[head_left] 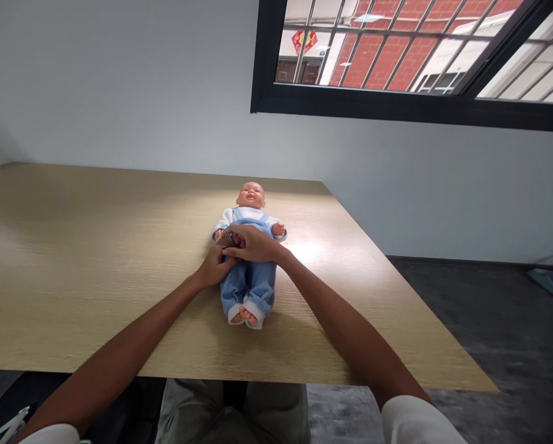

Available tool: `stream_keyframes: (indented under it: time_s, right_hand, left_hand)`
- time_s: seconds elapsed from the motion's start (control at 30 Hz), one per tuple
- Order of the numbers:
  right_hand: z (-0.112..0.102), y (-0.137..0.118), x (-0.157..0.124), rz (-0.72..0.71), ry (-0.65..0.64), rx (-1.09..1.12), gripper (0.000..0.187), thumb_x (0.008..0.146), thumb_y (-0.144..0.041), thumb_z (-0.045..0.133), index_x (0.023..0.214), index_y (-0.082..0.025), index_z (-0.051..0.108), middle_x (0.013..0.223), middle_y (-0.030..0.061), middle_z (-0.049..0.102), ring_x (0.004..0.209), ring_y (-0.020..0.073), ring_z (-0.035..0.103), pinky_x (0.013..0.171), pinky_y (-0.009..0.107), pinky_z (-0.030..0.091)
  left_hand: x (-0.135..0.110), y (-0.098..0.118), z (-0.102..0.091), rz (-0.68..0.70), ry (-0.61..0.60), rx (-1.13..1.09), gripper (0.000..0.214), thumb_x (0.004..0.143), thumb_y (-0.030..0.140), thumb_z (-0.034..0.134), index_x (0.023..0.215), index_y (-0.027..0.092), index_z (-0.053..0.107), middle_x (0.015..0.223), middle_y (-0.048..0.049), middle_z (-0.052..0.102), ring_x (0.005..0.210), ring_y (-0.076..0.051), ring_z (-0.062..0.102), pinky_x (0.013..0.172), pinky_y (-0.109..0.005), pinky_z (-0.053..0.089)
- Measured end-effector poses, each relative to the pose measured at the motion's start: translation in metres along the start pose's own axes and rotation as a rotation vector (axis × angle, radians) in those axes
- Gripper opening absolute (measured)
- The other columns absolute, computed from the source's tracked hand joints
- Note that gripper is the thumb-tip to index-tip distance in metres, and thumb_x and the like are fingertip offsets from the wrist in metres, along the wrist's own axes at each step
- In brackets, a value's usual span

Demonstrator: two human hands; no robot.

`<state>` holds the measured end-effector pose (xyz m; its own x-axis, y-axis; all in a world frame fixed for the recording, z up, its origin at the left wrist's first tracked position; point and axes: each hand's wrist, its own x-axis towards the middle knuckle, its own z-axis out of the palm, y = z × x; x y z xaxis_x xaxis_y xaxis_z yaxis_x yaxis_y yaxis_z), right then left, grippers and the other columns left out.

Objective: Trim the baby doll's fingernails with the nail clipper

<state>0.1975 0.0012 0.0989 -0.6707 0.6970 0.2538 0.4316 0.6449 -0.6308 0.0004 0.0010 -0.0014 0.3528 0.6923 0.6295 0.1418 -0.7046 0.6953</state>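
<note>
A baby doll (249,259) lies on its back on a light wooden table (95,259), its head toward the far edge. It wears blue fleece overalls over a white top. My left hand (216,265) sits at the doll's right hip, its fingers closed around a small dark object (232,240). That object is partly hidden by both hands. My right hand (253,243) lies across the doll's waist, gripping the overalls, with its fingertips reaching the dark object. The doll's feet point toward me.
The table's near edge runs just beyond my arms, with my knees in grey trousers (230,413) below it. A dark-framed window (373,55) is high on the white wall. Grey floor (465,320) lies to the right, with a teal item (551,283) at the far right.
</note>
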Motion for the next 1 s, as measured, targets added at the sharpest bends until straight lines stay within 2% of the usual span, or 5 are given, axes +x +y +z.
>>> stream_keyframes:
  time_s: [0.23, 0.47, 0.77, 1.0]
  right_hand:
    - [0.002, 0.004, 0.001, -0.017, 0.002, 0.006, 0.025, 0.100, -0.030, 0.081, 0.120, -0.018, 0.073, 0.086, -0.0012, 0.063, 0.080, 0.0190, 0.060, 0.079, 0.035, 0.047]
    - [-0.001, -0.001, 0.000, 0.003, -0.012, -0.021, 0.019, 0.100, -0.027, 0.080, 0.117, -0.021, 0.073, 0.089, 0.0005, 0.066, 0.084, 0.0205, 0.061, 0.082, 0.036, 0.048]
    - [0.000, 0.001, 0.000, -0.003, -0.008, -0.012, 0.019, 0.101, -0.029, 0.080, 0.115, -0.020, 0.071, 0.089, 0.0004, 0.065, 0.084, 0.0200, 0.060, 0.082, 0.036, 0.048]
    - [0.000, -0.004, 0.001, 0.037, -0.012, -0.039, 0.025, 0.101, -0.026, 0.081, 0.124, -0.020, 0.074, 0.092, 0.0016, 0.066, 0.085, 0.0197, 0.060, 0.081, 0.035, 0.048]
  left_hand:
    - [0.001, 0.001, 0.000, 0.009, -0.006, -0.018, 0.028, 0.103, 0.046, 0.070, 0.094, 0.020, 0.069, 0.100, -0.0090, 0.080, 0.099, -0.028, 0.073, 0.097, -0.047, 0.063]
    - [0.000, 0.002, 0.001, -0.016, 0.018, -0.014, 0.029, 0.101, 0.049, 0.071, 0.093, 0.020, 0.069, 0.098, -0.0096, 0.080, 0.097, -0.030, 0.073, 0.094, -0.048, 0.062]
    - [0.004, 0.012, -0.001, -0.053, -0.015, -0.027, 0.031, 0.099, 0.051, 0.071, 0.092, 0.021, 0.070, 0.097, -0.0089, 0.079, 0.096, -0.029, 0.072, 0.101, -0.048, 0.063]
    - [0.004, 0.013, -0.002, -0.037, -0.024, -0.010, 0.029, 0.100, 0.048, 0.068, 0.096, 0.020, 0.073, 0.101, -0.0101, 0.081, 0.100, -0.029, 0.074, 0.102, -0.049, 0.063]
